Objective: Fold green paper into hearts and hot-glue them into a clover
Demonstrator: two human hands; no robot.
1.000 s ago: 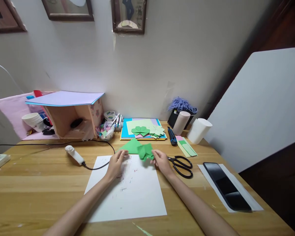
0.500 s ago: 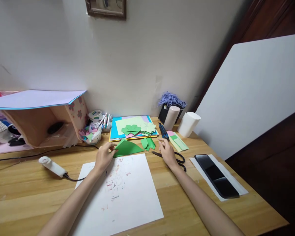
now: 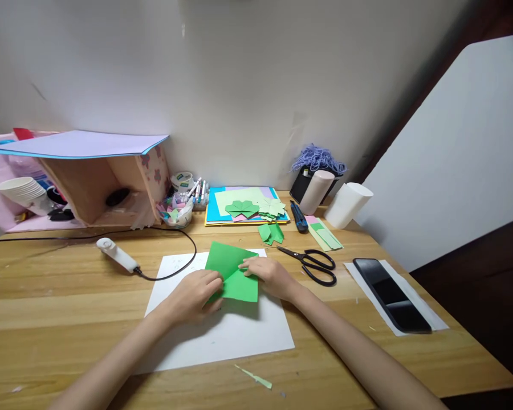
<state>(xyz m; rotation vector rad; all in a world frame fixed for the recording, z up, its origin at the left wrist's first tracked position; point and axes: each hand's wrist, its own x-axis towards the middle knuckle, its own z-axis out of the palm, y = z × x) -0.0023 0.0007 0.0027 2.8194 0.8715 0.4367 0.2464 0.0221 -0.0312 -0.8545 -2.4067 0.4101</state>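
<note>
A green paper sheet point(image 3: 229, 271), partly unfolded, lies on a white sheet point(image 3: 222, 330) in the middle of the wooden desk. My left hand point(image 3: 194, 297) pinches the green paper's left lower edge, fingers curled round it. My right hand point(image 3: 268, 275) rests on the paper's right side, fingertips pressing it near the fold. Small folded green pieces point(image 3: 271, 233) lie just beyond, apart from both hands.
Black scissors point(image 3: 313, 265) lie right of my right hand; a phone point(image 3: 391, 294) rests on paper further right. At the back are a stack of coloured paper point(image 3: 245, 208), a blue cutter point(image 3: 298, 219), paper rolls point(image 3: 347, 205), a bowl point(image 3: 177, 216) and a corded white device point(image 3: 115, 255).
The green triangle has come from the desk's back onto the white sheet and opened out. My right hand moved from the scissors onto it. The small folded pieces were set down earlier.
</note>
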